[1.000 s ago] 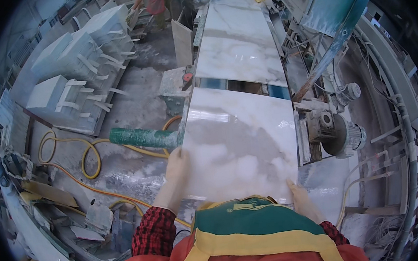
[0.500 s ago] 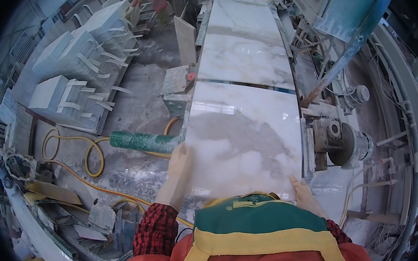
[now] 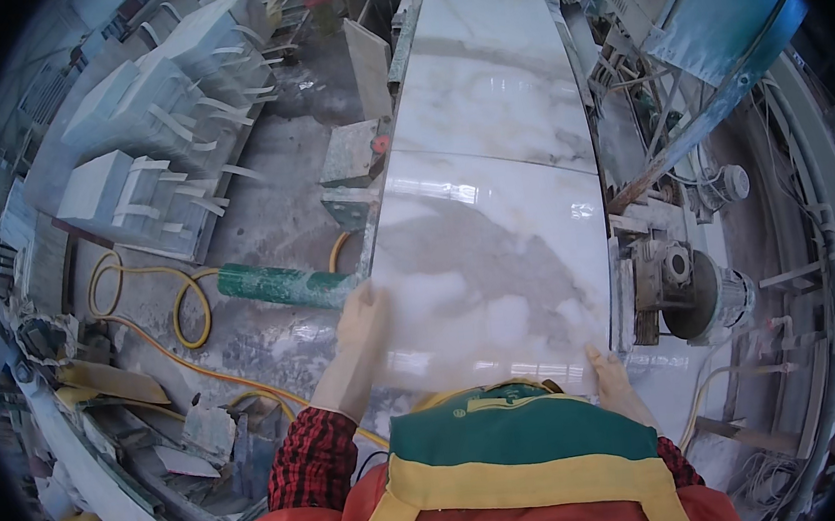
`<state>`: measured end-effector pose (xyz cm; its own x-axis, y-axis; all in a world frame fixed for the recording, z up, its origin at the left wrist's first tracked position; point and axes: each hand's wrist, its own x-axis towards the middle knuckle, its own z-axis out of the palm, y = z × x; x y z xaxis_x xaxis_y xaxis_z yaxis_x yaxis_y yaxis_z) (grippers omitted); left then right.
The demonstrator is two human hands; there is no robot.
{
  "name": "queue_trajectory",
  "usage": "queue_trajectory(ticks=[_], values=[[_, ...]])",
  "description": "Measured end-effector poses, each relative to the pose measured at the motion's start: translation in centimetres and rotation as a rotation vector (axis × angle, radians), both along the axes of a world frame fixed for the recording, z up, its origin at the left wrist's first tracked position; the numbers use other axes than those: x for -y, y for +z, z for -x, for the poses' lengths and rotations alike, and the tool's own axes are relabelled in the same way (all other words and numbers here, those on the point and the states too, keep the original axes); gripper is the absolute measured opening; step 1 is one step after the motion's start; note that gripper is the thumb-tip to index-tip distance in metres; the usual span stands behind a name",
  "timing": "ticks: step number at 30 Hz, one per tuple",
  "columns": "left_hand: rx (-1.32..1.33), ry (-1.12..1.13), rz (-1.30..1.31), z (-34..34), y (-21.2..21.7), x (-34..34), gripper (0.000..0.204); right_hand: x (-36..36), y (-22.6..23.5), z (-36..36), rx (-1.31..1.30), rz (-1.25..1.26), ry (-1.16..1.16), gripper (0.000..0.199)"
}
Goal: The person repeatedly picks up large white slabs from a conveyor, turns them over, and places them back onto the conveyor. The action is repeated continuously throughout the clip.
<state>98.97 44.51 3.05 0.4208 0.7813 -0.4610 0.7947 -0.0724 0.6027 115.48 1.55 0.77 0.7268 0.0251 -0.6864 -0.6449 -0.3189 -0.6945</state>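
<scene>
Since a second ago our marble slab [image 3: 493, 263] has slid nearer along the polishing line [image 3: 494, 62]. Left hand [image 3: 361, 316] grips its left edge, right hand [image 3: 607, 371] clasps its near right corner; lifting it off remains.

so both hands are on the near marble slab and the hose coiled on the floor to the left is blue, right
Not quite: the hose is yellow, not blue, as the head view shows. The rest holds: the left hand and right hand are both on the near slab.
</scene>
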Motion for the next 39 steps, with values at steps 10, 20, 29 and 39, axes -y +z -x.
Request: queue_trajectory(ticks=[10, 20, 29, 39], values=[[0.004, -0.006, 0.019, -1.3, 1.7, 0.0, 0.066, 0.8, 1.4, -0.4, 0.193, -0.133, 0.363, 0.065], [-0.055, 0.112, -0.010, -3.4, 2.9, 0.9, 0.062, 0.3, -0.9, -1.3, -0.080, -0.116, 0.033, 0.060], [0.122, 0.157, -0.028, -2.7, -0.7, 1.4, 0.059, 7.2, -11.6, -3.9, 0.099, 0.260, 0.482, 0.101], [0.457, -0.034, 0.011, -0.8, -1.1, -0.8, 0.057, 5.1, -2.6, -4.0, 0.457, -0.188, 0.801, 0.067]])
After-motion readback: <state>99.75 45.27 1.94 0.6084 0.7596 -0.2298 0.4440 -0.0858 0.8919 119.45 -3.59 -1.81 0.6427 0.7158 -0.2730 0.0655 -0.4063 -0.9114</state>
